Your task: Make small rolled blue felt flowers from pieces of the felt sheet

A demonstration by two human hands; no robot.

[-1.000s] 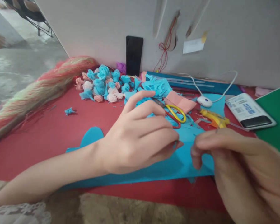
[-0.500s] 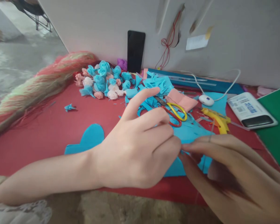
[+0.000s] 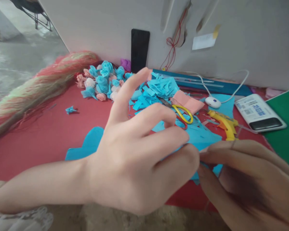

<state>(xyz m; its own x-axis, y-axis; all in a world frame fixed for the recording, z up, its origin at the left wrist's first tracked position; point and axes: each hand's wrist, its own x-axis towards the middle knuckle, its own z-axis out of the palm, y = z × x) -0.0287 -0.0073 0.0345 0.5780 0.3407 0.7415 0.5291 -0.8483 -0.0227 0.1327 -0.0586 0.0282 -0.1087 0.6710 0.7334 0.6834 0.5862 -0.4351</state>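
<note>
My left hand (image 3: 142, 160) reaches over the table with its back to me, index finger raised and the other fingers curled in. Its thumb and whatever lies inside the curl are hidden. My right hand (image 3: 250, 173) pinches with thumb and forefinger against the left hand's little finger. A bit of blue crepe paper (image 3: 204, 164) shows in that pinch; its shape is mostly covered. A thin strand, faint and blurred, crosses the right forefinger. Under the hands lie blue paper sheets (image 3: 202, 138), and a blue paper cutout with a rounded top (image 3: 92, 141) rests left of my wrist.
Yellow-and-red-handled scissors (image 3: 184, 114) lie by blue paper scraps (image 3: 162, 86) and folded pink paper (image 3: 186, 102). A yellow glue gun (image 3: 225, 123) and a white power bank (image 3: 260, 112) are at right. Paper roses (image 3: 102, 84), a black phone (image 3: 140, 49) and a fringed bundle (image 3: 38, 86) stand behind.
Both hands have moved a little to the right and nearer to me, still together. My left index finger has swung up and leftward, covering some of the roses.
</note>
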